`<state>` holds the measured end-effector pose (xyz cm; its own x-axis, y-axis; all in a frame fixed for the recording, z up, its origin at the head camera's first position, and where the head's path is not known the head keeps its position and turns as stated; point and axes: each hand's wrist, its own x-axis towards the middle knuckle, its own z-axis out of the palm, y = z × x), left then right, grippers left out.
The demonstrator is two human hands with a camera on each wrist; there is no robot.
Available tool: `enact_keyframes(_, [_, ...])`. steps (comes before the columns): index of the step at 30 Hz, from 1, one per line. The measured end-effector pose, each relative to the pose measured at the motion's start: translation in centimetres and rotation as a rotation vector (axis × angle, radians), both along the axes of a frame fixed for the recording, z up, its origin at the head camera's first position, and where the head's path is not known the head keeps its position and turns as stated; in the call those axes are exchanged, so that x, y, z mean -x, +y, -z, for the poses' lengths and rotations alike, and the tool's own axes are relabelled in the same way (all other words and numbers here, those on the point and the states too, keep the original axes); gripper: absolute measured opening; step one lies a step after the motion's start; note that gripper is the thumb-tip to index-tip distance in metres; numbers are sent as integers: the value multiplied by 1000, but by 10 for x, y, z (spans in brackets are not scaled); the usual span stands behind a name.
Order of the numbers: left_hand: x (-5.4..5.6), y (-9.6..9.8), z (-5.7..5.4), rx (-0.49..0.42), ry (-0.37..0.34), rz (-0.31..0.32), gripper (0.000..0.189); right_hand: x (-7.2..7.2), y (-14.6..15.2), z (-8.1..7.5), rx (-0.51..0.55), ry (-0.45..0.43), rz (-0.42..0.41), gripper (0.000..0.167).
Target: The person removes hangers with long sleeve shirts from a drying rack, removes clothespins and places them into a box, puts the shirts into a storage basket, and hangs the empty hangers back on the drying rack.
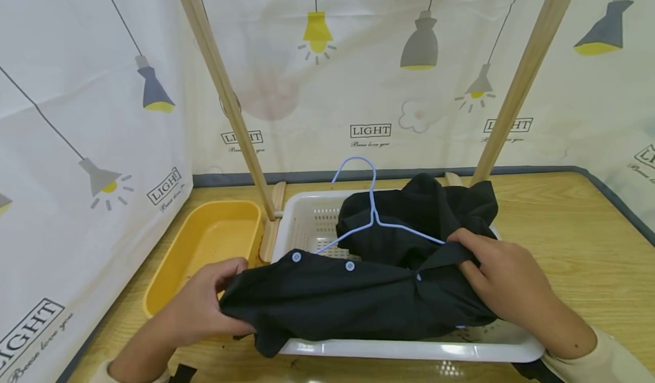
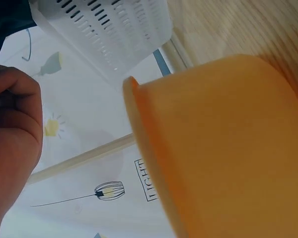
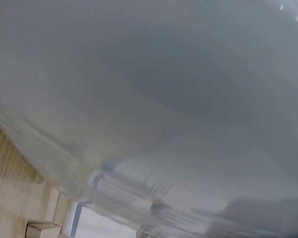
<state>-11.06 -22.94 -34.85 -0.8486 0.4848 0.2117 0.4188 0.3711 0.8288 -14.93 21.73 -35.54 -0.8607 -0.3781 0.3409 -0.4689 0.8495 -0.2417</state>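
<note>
A black buttoned garment (image 1: 327, 303), likely a shirt, stretches between both hands over the white basket (image 1: 409, 349). Its left end is gripped by my left hand (image 1: 199, 303), thumb on top; the left wrist view shows this hand (image 2: 15, 119) with curled fingers beside dark cloth (image 2: 7, 22). My right hand (image 1: 506, 280) pinches the cloth at the right, close to one arm of a light blue hanger (image 1: 374, 201). The hanger's hook points up and its lower part is hidden by the garment. More black cloth (image 1: 414, 218) lies bunched behind, in the basket.
A yellow tray (image 1: 204, 258) sits left of the basket on the wooden table (image 1: 604, 246). Wooden posts (image 1: 230, 93) of a rack rise behind the basket. A printed curtain (image 1: 332, 99) backs the table. The basket's pale wall (image 3: 154, 99) fills most of the right wrist view.
</note>
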Motion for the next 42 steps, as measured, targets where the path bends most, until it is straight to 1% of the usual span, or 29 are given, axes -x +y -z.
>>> enact_keyframes(7, [-4, 7, -1, -3, 210, -86, 49, 1, 1, 1, -5, -11, 6, 29])
enact_keyframes(9, [-4, 8, 0, -9, 251, -106, 49, 2, 2, 1, -2, -20, 7, 30])
enact_keyframes(11, [-5, 8, 1, -21, 279, -122, 48, 2, 2, 2, 1, -31, 10, 30])
enact_keyframes(13, [-5, 9, 3, -31, 303, -152, 48, 3, 2, 2, 11, -44, 11, 30])
enact_keyframes(19, [-5, 14, 8, -21, 346, -280, 48, 1, 2, 4, 31, -42, 29, 31])
enact_keyframes(24, [-5, 15, 12, -3, 367, -335, 48, 1, 2, 3, 45, -18, 30, 32])
enact_keyframes(29, [-6, 18, 14, -3, 406, -358, 47, 1, 2, 2, 50, 5, 29, 33])
enact_keyframes(34, [-8, 20, 18, -24, 450, -378, 44, 1, 1, 2, 65, 36, 23, 34])
enact_keyframes(37, [-9, 19, 20, -33, 458, -385, 44, 0, 0, 3, 75, 42, 20, 34])
enact_keyframes(42, [-11, 20, 22, -36, 445, -378, 43, 0, 1, 3, 79, 47, 22, 33])
